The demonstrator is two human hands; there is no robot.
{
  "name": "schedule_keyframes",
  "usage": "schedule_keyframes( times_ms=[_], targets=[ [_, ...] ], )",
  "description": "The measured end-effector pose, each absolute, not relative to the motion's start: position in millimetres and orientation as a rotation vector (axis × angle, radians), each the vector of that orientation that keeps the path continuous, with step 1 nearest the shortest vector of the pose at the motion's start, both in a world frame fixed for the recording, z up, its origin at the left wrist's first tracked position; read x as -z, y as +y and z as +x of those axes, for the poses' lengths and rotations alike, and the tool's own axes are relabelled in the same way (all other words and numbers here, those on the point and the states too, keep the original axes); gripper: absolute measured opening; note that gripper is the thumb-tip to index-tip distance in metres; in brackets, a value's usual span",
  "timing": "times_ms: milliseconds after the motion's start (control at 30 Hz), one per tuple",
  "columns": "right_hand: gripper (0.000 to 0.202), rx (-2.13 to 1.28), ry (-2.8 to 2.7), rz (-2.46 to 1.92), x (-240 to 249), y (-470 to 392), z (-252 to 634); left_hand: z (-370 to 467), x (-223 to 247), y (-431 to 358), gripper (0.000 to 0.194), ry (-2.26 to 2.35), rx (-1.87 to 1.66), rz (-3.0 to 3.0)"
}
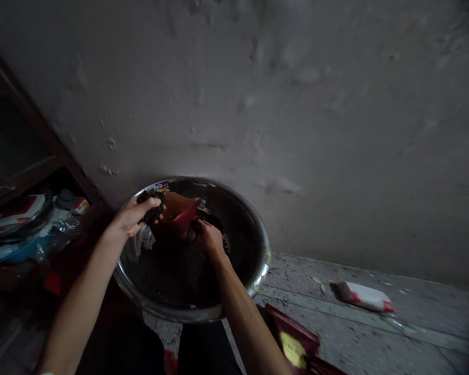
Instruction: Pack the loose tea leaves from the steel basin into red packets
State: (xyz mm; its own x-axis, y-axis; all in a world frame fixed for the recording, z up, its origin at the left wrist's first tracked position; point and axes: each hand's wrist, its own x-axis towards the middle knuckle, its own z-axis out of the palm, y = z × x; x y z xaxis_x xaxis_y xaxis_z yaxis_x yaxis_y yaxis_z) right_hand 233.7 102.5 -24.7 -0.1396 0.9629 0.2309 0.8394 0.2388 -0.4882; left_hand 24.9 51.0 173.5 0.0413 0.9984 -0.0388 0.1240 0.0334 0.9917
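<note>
My left hand (135, 214) is closed round a clump of dark dried leaves (151, 203), which look like loose tea, with the thumb on top. It is at the left rim of a wide steel basin (258, 219), beside the mouth of a red bag (180, 221). My right hand (210, 238) grips the right side of that bag, whose top gapes and shows a tan inside. More dark loose material (180, 276) lies in the basin beneath both hands. The lower part of the bag is hard to make out in the shade.
A grey wall (297, 130) rises right behind the basin. On the speckled floor at right lie a white-and-red packet (367, 297) and a dark red bag with a yellow label (293, 338). A cabinet (35, 140) with a blue basin (21, 251) and plastic bags stands at left.
</note>
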Motion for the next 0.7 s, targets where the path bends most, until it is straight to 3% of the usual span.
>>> schedule_keyframes(
  times_ms=[167,367,700],
  targets=[
    [0.027,-0.328,-2.032,-1.644,24.3,99.3,233.8,60.6,-170.8,98.7,0.015,1.531,-0.808,1.507],
    [0.03,-0.28,-1.981,-1.672,33.8,93.7,256.6,85.7,-131.5,122.3,0.026,1.795,-0.245,1.909],
    [0.038,-0.292,-1.995,-1.539,31.0,101.3,263.5,88.3,-129.7,120.4,0.026,1.909,-0.197,2.15]
  ],
)
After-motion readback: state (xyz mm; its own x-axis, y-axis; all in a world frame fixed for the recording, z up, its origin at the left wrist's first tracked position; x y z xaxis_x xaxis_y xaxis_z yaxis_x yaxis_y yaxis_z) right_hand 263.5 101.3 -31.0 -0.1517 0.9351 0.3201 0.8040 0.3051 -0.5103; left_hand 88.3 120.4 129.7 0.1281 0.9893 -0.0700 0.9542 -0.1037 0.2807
